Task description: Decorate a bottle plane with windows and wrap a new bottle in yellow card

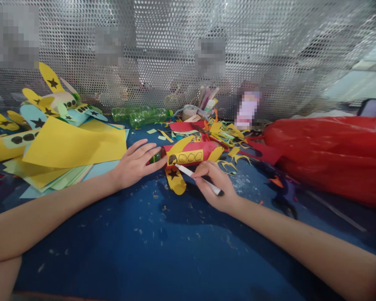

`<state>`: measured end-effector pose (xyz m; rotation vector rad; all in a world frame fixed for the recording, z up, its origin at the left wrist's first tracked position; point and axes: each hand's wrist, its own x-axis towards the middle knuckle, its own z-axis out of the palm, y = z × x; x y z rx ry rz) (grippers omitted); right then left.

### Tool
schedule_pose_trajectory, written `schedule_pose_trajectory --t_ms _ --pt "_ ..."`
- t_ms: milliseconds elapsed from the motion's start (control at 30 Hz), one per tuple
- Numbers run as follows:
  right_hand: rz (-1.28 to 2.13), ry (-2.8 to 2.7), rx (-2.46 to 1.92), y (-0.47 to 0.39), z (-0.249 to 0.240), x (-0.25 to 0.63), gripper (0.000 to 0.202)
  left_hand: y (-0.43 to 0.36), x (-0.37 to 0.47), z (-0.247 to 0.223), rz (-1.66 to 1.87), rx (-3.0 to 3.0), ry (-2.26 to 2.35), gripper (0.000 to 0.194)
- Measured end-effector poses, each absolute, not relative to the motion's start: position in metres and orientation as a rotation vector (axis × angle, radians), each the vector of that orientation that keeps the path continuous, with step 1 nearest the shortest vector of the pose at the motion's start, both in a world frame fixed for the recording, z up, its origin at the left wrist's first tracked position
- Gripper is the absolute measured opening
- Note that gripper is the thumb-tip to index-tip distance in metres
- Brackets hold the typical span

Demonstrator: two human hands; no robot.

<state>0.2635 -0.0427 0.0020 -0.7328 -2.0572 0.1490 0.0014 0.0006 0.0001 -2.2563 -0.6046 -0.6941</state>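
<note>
A toy airplane (207, 148) made from a green bottle wrapped in red paper lies on the blue table. It has yellow paper wings, one with a black star, and a yellow strip of drawn round windows; the leftmost window is filled in black. My left hand (140, 162) holds the bottle's green end between thumb and fingers, the other fingers reaching over it. In my right hand (215, 184) is a white marker (184, 170), pinched like a pen, its tip at the strip's left end by the blackened window.
Yellow paper sheets (75, 144) and finished-looking paper planes (62, 106) are piled at left. Green plastic bottles (150, 117) lie behind. Paper scraps (225, 131) spread at back right, beside a red plastic bag (326, 154). A perforated metal screen (169, 54) stands behind the table.
</note>
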Motion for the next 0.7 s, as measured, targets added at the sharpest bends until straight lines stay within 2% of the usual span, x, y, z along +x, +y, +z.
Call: schedule_pose_trajectory --t_ms 200,700 --pt "0.124 -2.096 -0.708 -0.0415 0.0022 0.2629 0.014 -0.0005 0.0023 0.0026 -0.654 -2.193 -0.577 0.036" --pt "0.112 -2.052 -0.701 -0.0419 0.0009 0.2642 0.016 0.0005 0.0014 0.0012 -0.638 -2.175 -0.582 0.038"
